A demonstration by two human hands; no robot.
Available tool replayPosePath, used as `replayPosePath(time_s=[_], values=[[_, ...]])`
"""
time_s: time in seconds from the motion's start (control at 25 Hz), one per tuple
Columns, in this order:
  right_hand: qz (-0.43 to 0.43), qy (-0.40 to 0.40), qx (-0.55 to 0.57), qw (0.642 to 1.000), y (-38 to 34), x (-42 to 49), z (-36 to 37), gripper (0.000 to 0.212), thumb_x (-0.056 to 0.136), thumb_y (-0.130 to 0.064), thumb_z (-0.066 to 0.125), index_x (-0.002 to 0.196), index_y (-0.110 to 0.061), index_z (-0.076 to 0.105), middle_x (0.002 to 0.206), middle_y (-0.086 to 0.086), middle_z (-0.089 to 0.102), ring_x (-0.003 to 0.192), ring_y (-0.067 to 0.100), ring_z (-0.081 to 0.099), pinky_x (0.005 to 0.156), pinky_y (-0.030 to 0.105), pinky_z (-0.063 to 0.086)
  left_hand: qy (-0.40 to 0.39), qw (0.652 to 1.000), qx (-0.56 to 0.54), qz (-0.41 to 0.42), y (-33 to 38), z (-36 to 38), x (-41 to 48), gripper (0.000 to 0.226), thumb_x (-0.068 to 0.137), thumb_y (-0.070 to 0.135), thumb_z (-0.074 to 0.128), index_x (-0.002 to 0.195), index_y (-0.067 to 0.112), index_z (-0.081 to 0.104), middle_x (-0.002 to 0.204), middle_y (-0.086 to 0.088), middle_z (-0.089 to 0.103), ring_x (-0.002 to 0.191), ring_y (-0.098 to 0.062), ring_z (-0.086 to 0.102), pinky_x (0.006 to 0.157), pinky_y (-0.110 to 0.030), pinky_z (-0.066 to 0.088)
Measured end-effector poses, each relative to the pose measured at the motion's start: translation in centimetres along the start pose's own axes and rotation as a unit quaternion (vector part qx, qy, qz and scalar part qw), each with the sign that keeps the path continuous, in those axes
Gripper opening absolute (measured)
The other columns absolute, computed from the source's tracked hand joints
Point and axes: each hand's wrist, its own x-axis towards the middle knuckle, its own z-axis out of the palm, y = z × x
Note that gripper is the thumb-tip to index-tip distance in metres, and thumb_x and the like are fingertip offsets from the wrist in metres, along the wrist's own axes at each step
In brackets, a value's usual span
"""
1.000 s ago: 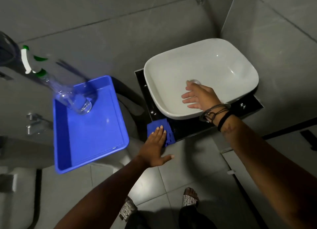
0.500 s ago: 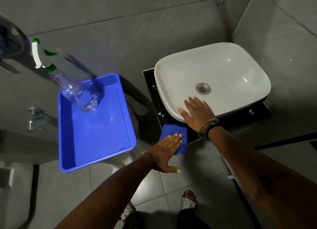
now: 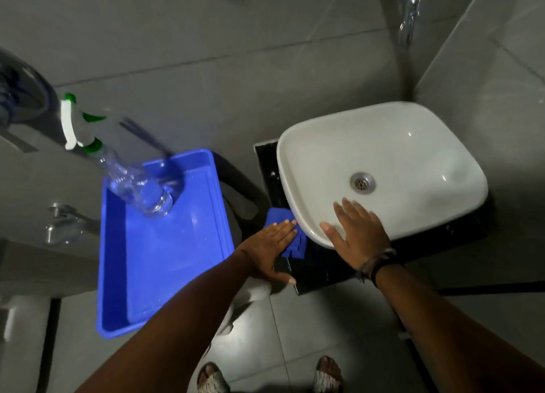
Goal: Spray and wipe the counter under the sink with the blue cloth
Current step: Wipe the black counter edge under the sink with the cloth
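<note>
The blue cloth point(image 3: 290, 239) lies on the black counter point(image 3: 318, 274) at the front left corner, partly under the white sink point(image 3: 383, 156). My left hand point(image 3: 269, 249) presses flat on the cloth, fingers straight and together. My right hand point(image 3: 358, 233) rests flat on the sink's front rim, fingers spread, holding nothing. A clear spray bottle point(image 3: 129, 180) with a white and green trigger head stands in the blue tray point(image 3: 159, 274) to the left.
The tray sits on a pale fixture left of the counter. A chrome tap point(image 3: 408, 12) hangs above the sink at the wall corner, another chrome tap point(image 3: 63, 224) at far left. Grey tiled walls and floor surround; my sandalled feet point(image 3: 328, 375) are below.
My right hand slid from inside the basin back to its front rim. My left hand stayed pressed on the cloth, which shifted slightly along the counter's corner. The camera tilted, showing the drain.
</note>
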Motion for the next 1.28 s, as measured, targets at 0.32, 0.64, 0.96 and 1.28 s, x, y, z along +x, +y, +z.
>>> replayPosePath(time_s=[0.32, 0.64, 0.96, 1.28], values=[[0.015, 0.003, -0.005, 1.000, -0.2, 0.3, 0.1, 0.091, 0.078, -0.079, 0.008, 0.143, -0.023, 0.037, 0.153, 0.005, 0.038, 0.141, 0.027, 0.036, 0.110, 0.051, 0.037, -0.014, 1.000, -0.008, -0.017, -8.7, -5.0, 4.6, 0.130, 0.067, 0.083, 0.059, 0.157, 0.007, 0.005, 0.167, -0.015, 0.000, 0.155, -0.027, 0.001, 0.126, -0.042, 0.003], [0.001, 0.060, -0.011, 0.998, -0.5, 0.6, 0.3, 0.080, 0.078, -0.068, 0.040, 0.135, -0.012, 0.051, 0.142, 0.012, 0.052, 0.129, 0.036, 0.050, 0.094, 0.055, 0.051, 0.013, 0.997, -0.030, -0.067, -15.0, -10.4, 13.1, 0.133, 0.064, 0.078, 0.064, 0.157, 0.006, 0.001, 0.167, -0.015, -0.005, 0.154, -0.030, -0.005, 0.125, -0.047, 0.001], [0.029, 0.045, 0.001, 0.999, -0.2, 0.4, 0.7, 0.078, 0.082, -0.072, 0.031, 0.140, -0.022, 0.042, 0.151, 0.005, 0.041, 0.139, 0.028, 0.038, 0.106, 0.051, 0.042, 0.034, 0.994, -0.060, -0.085, -10.4, -8.0, 10.4, 0.139, 0.058, 0.074, 0.076, 0.158, 0.009, 0.004, 0.167, -0.014, 0.001, 0.154, -0.032, -0.002, 0.124, -0.049, 0.002], [0.041, 0.052, 0.015, 0.998, -0.2, 0.1, 0.9, 0.089, 0.078, -0.080, 0.010, 0.142, -0.024, 0.037, 0.153, 0.005, 0.038, 0.142, 0.027, 0.033, 0.112, 0.050, 0.033, 0.056, 0.979, -0.131, -0.148, 5.3, 1.3, 1.3, 0.134, 0.067, 0.087, 0.052, 0.156, 0.008, -0.007, 0.165, -0.013, -0.016, 0.153, -0.031, -0.016, 0.125, -0.046, -0.005]])
